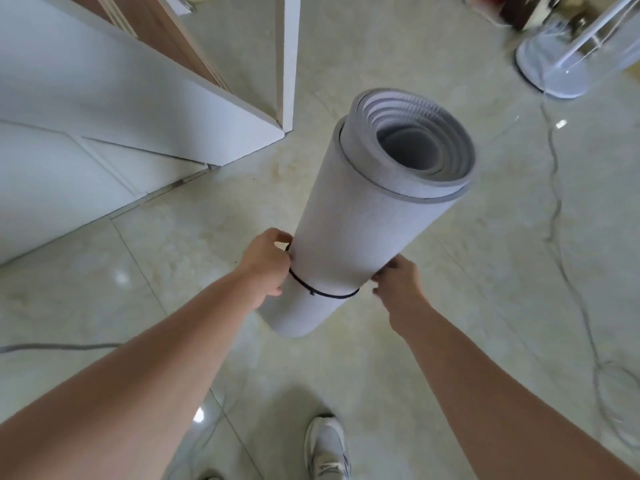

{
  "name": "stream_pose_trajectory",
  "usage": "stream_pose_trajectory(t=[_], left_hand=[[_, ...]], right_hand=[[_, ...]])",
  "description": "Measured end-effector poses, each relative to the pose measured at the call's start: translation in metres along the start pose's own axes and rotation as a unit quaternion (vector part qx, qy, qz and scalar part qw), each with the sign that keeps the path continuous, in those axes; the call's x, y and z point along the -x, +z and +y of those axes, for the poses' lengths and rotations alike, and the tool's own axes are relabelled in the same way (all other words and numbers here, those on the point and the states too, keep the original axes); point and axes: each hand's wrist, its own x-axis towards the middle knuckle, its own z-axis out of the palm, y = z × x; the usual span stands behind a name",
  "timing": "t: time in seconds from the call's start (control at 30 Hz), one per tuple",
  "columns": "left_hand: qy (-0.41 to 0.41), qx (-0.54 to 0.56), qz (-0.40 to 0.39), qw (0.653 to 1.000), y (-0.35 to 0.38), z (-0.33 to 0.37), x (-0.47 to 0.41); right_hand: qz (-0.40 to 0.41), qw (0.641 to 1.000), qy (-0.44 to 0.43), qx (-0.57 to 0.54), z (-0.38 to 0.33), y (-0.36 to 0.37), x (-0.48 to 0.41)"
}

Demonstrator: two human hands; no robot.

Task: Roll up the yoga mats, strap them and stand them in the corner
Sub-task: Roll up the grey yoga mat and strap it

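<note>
Rolled yoga mat (346, 230) on end on the tiled floor (485, 271), out from the white panel's (207, 109) corner. Black strap (325, 293) round its lower part. Left hand (268, 263) curled at the roll's left side, pinching the strap. Right hand (398, 282) bent-fingered against the right side; grip impossible to tell.
</note>
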Motion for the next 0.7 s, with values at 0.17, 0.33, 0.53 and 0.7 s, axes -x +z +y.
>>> stream_pose_trajectory(t=[0.17, 0.33, 0.53, 0.7], left_hand=[[0.011, 0.155, -0.041, 0.987, -0.027, 0.063, 0.071], [-0.021, 0.173, -0.095, 0.98, -0.067, 0.113, 0.125], [-0.04, 0.182, -0.081, 0.979, -0.038, 0.139, 0.164], [0.067, 0.048, -0.023, 0.996, -0.023, 0.122, 0.153]], right_hand=[[-0.077, 0.972, -0.215, -0.049, -0.087, -0.049, 0.073], [-0.109, 0.963, -0.214, 0.126, -0.156, -0.067, 0.116], [0.008, 0.883, -0.233, 0.407, -0.181, -0.047, 0.143], [0.004, 0.753, -0.359, 0.552, -0.162, -0.05, 0.136]])
